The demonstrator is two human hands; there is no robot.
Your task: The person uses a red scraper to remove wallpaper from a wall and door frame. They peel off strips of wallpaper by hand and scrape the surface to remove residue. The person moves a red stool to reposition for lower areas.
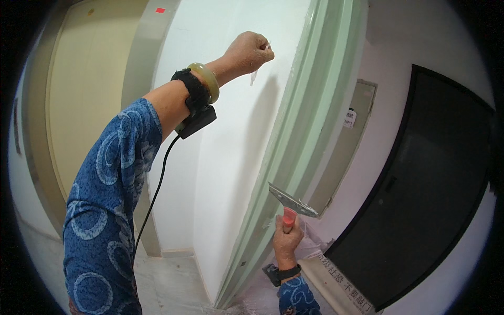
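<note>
My left hand (250, 53) is raised in front of the white wall (220, 157), its fingers closed on a thin whitish strip (253, 78) that hangs below the fist. It could be film or tape; too little shows to tell. Lower down, my right hand (287, 238) grips the red handle of a wide-bladed scraper (293, 201). Whitish shreds cling to the blade's right end. Behind the scraper runs a pale green door frame (299, 130), its stepped profile leaning across the view. I cannot tell whether the blade touches it.
A cream door (90, 102) with a metal surround stands left. Beyond the green frame are a grey panel (350, 145), a black door (433, 173) and a doormat (334, 283) bearing writing. Crumpled clear film (311, 240) lies near the mat. A black cable (157, 189) hangs from my left wrist.
</note>
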